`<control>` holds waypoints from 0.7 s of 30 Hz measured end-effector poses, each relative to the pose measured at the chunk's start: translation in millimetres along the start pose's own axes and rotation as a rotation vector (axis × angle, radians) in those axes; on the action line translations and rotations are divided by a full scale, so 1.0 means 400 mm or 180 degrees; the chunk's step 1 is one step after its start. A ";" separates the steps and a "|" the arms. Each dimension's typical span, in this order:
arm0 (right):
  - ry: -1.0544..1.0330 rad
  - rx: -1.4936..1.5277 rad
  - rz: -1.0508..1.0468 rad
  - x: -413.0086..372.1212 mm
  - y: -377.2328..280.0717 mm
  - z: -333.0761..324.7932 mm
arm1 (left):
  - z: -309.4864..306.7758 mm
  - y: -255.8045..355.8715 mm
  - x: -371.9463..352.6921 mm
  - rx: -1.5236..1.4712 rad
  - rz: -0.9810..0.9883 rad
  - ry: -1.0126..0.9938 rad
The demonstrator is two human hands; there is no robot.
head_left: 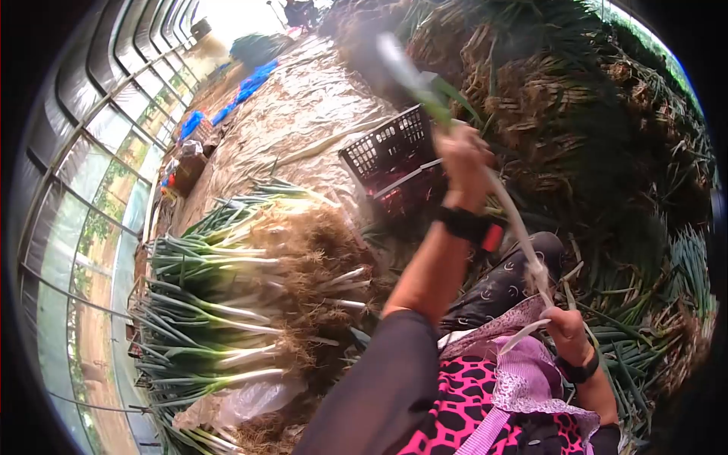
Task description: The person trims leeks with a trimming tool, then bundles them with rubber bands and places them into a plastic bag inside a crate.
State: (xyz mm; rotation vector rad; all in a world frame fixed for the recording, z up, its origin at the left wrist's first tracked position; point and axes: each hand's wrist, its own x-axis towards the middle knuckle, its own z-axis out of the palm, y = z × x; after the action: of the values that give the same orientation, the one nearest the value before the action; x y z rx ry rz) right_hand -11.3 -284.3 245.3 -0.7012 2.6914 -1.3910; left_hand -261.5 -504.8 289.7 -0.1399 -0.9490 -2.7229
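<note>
My left hand (pixel 462 155) is closed around a leek (pixel 438 110), whose pale end is smeared by motion up and to the left. From below that fist a long pale strip (pixel 516 216) stretches down to my right hand (pixel 569 330). The fingers of my right hand are closed on the strip's lower part, close to my apron; a thin whitish end curls out to the left. Whether the strip is still joined to the leek is hidden by my left fist. Just beyond my left hand stands a black plastic crate (pixel 387 140), with something reddish inside.
A pile of leeks (pixel 243 303) lies to the left, roots toward me, with a clear plastic bag (pixel 262 398) on it. Unsorted leeks with dry roots (pixel 523 83) are heaped at the right. A pale ground sheet (pixel 303 106) and the tunnel's clear wall (pixel 98 189) lie beyond.
</note>
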 end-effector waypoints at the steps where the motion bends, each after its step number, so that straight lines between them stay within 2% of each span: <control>1: 0.0169 -0.0141 0.0206 -0.033 0.052 0.002 | -0.067 0.076 0.043 0.0435 0.0568 0.0244; 2: 0.0430 -0.0182 0.0611 -0.066 0.105 -0.015 | -0.141 0.159 0.054 0.0731 0.1307 0.0444; 3: 0.0772 -0.0598 0.0582 -0.104 0.178 -0.052 | -0.244 0.274 0.087 0.1928 0.2124 0.0336; 4: 0.0997 -0.0670 0.1283 -0.142 0.226 -0.108 | -0.346 0.389 0.120 0.3011 0.3047 0.0507; 5: 0.1244 -0.0985 0.1195 -0.206 0.324 -0.165 | -0.459 0.512 0.131 0.2751 0.2715 0.1046; 6: 0.1039 -0.1614 0.2126 -0.276 0.365 -0.230 | -0.572 0.635 0.143 0.2419 0.2383 0.1543; 7: 0.0872 -0.2337 0.2171 -0.350 0.388 -0.277 | -0.616 0.755 0.102 0.2102 0.2258 0.2175; 8: 0.0517 -0.2272 0.3372 -0.382 0.364 -0.323 | -0.729 0.885 0.078 0.2406 0.2353 0.2616; 9: 0.0703 -0.2230 0.3291 -0.532 0.511 -0.382 | -0.836 1.006 0.028 0.2906 0.2352 0.3141; 10: 0.0503 -0.2236 0.4020 -0.544 0.483 -0.407 | -0.936 1.120 -0.031 0.3385 0.2231 0.3707; 12: 0.0197 -0.2524 0.4315 -0.649 0.545 -0.433 | -1.089 1.283 -0.161 0.4197 0.1648 0.4628; 13: 0.0080 -0.2517 0.4353 -0.672 0.564 -0.429 | -1.138 1.315 -0.225 0.4551 0.1265 0.4880; 15: -0.0125 -0.2279 0.4352 -0.656 0.562 -0.406 | -1.114 1.256 -0.289 0.5535 0.0370 0.4816; 16: -0.0020 -0.2056 0.4115 -0.649 0.579 -0.377 | -1.095 1.222 -0.321 0.6027 -0.0046 0.4726; 17: 0.0015 -0.1887 0.3910 -0.593 0.535 -0.328 | -1.230 1.164 -0.290 0.6524 0.0040 0.4259; 18: -0.0179 -0.1742 0.4010 -0.532 0.515 -0.276 | -1.354 1.108 -0.261 0.7000 0.0158 0.3773; 19: -0.0694 -0.1541 0.4316 -0.480 0.493 -0.238 | -1.458 0.999 -0.200 0.6480 0.0226 0.2467; 20: -0.0877 -0.1414 0.4005 -0.509 0.562 -0.180 | -1.491 0.806 -0.149 0.5349 0.1159 0.1259; 21: -0.1129 -0.1308 0.4006 -0.512 0.579 -0.124 | -1.250 0.630 -0.149 0.4459 -0.0730 0.2127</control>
State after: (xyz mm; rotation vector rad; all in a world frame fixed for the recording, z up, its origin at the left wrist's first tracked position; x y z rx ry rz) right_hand 74.2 -48.3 58.5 0.6465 2.2648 -0.3483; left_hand -139.9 -994.0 38.6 1.0546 -2.2994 -1.4131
